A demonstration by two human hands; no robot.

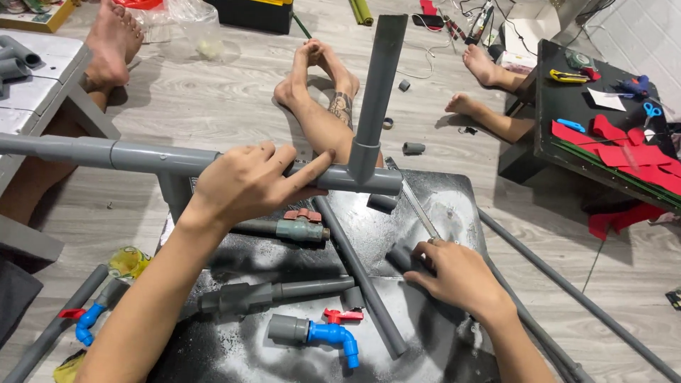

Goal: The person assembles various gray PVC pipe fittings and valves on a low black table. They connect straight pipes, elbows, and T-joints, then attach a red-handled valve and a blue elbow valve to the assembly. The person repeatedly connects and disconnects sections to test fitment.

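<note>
Head view, looking down on a dark work board (pixel 454 206) laid on a grey plank floor; all places below are given relative to this board. Left hand (pixel 248 181) is closed around a grey pipe assembly (pixel 142 154) held level above the board's far edge, thumb stretched along the pipe toward a tee fitting (pixel 363 167). From that tee a second grey pipe (pixel 379 71) rises away from the board, slightly tilted. Right hand (pixel 457 273) rests on the board's right half, fingers curled over a short grey coupling (pixel 399 257) that lies on the surface; the grip is partial, with the coupling's left end showing. Just beyond this hand a thin metal blade (pixel 420 213) lies on the board. On the board's middle, a long grey pipe (pixel 358 273) runs diagonally toward its near edge. Left of that pipe lie a grey valve with a red handle (pixel 301 227), a stepped grey reducer piece (pixel 273 292), and, nearest the near edge, a blue tap with a red handle (pixel 330 333). Off the board's left edge lies another blue tap (pixel 86 319). Beyond its far edge are another person's bare feet (pixel 316 67). To its right stands a low black table (pixel 567 106) bearing red cut-outs (pixel 631 152) and scissors (pixel 651 110).
</note>
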